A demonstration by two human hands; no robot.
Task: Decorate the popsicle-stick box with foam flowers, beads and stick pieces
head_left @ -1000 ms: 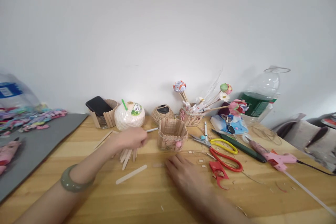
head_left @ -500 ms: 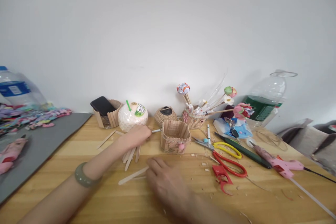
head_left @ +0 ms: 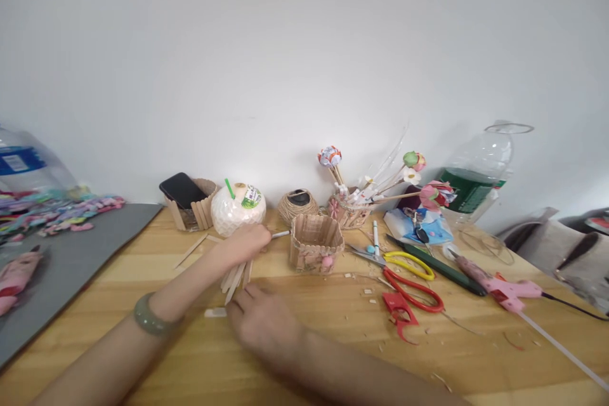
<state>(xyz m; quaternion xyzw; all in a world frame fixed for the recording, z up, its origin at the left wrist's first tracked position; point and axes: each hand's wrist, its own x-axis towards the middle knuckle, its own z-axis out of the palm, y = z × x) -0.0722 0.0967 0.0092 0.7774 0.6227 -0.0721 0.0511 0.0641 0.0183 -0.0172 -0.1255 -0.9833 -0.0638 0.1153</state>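
Head view: two bare hands over a wooden table (head_left: 476,355).
Phone box (head_left: 204,212): left of centre, a black phone (head_left: 181,190) leaning inside.
Flat stick (head_left: 216,313): lower centre-left, one end visible.
Loose sticks (head_left: 234,280): above it, fanned and overlapping.
Left hand (head_left: 251,242): mid-frame, fingers curled; a white pen (head_left: 280,235) shows at the knuckles, but whether it is gripped I cannot tell.
Right hand (head_left: 261,322): lower centre, blurred, fingers at the flat stick; pinching or only covering it, I cannot tell.
Basket (head_left: 304,258): centre, upright, untouched.
Flower holder (head_left: 352,219): behind it, to the right.
Scissors (head_left: 378,261): right of centre.
Glue gun (head_left: 499,285): far right.
Risk: a sideways sweep by the lower hand could scatter the fan; a rightward push on the pen could nudge the basket.
Count: hands two, stick-walled containers three, scissors one, glue gun one; fanned sticks overlap too much to number.
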